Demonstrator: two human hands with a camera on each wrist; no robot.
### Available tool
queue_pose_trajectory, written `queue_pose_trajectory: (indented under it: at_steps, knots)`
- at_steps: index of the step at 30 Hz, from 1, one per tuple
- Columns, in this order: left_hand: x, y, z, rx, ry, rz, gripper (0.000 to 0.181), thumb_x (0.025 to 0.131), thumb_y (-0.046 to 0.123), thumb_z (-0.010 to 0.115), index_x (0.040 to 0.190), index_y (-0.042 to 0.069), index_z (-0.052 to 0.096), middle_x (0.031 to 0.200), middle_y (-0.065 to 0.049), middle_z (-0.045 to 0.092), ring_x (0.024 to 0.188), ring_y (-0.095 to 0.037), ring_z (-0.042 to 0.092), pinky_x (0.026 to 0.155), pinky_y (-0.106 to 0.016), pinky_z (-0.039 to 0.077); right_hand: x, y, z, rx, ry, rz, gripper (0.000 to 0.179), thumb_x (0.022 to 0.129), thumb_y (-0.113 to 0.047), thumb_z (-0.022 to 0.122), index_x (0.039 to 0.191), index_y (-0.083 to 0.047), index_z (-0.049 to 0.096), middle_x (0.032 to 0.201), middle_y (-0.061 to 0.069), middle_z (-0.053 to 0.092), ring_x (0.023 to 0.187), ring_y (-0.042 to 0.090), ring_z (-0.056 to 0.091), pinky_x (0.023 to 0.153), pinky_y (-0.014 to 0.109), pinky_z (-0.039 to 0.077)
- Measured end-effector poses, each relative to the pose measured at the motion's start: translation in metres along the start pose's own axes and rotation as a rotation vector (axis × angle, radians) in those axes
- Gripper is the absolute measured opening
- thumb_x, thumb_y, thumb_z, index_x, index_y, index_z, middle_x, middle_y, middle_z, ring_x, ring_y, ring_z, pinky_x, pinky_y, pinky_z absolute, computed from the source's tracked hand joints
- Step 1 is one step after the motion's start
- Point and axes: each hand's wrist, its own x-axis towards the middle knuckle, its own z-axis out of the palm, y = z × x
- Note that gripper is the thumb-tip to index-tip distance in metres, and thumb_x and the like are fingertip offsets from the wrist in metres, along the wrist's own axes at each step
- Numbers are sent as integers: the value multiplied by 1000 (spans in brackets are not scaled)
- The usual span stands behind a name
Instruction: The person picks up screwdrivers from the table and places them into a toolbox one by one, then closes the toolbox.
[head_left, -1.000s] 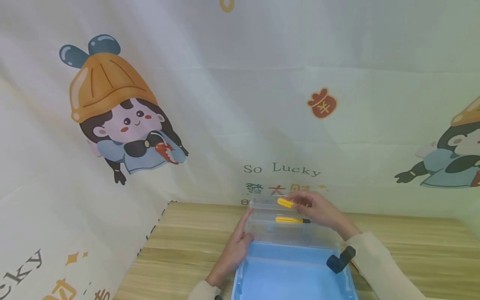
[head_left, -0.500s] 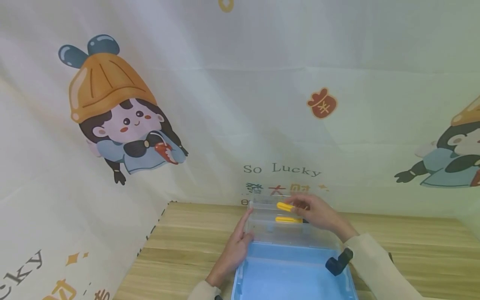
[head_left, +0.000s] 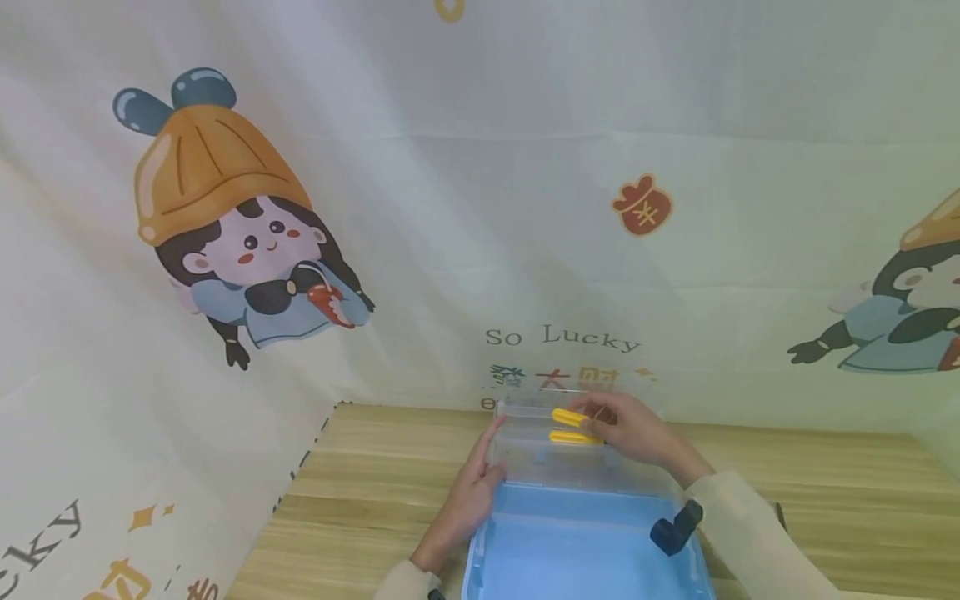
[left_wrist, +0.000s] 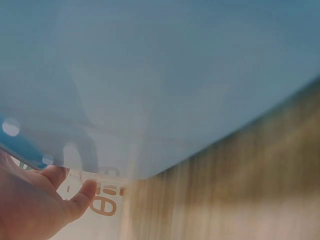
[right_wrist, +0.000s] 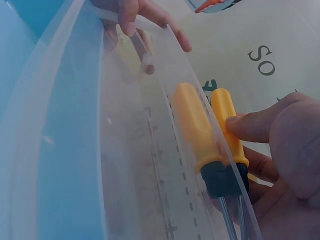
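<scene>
My left hand (head_left: 476, 483) grips the left edge of a clear plastic lid (head_left: 521, 458), which stands raised at the back of a light blue box (head_left: 585, 558). In the right wrist view, left fingers (right_wrist: 165, 20) show on both sides of the lid's edge. My right hand (head_left: 637, 425) pinches a yellow-handled screwdriver (right_wrist: 223, 107), with its dark collar and metal shaft pointing right in the head view. Just below it, a second yellow-handled screwdriver (head_left: 572, 437) lies at the lid, seen through the plastic in the right wrist view (right_wrist: 192, 125). My right fingers partly cover both tools.
The box stands on a wood-grain table (head_left: 367, 475). Behind rises a pale printed cloth (head_left: 480, 208), close to the lid's upper edge. A dark thing (head_left: 780, 515) shows partly behind the right sleeve.
My right hand has moved slightly down, bringing the pinched screwdriver's handle closer to the one below and covering that one's dark collar. My left hand stays on the lid.
</scene>
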Motion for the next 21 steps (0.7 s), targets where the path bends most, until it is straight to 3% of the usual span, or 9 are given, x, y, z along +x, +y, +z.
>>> queue_pose_trajectory:
  at_steps: [7, 21]
  knots:
    - [0, 1, -1, 23, 6, -7, 66, 103, 10, 41, 155, 44, 21, 162, -2, 25, 51, -7, 37, 58, -28, 47, -1, 0, 2, 11, -6, 13, 31, 92, -7, 65, 123, -9, 66, 97, 2, 65, 87, 16, 60, 72, 30, 54]
    - [0, 0, -1, -3, -7, -11, 68, 102, 8, 41, 155, 46, 20, 161, -5, 28, 52, -7, 38, 58, -27, 47, -3, -2, 4, 49, -1, 68, 30, 93, -8, 64, 122, -7, 65, 95, 3, 64, 86, 16, 61, 66, 28, 56]
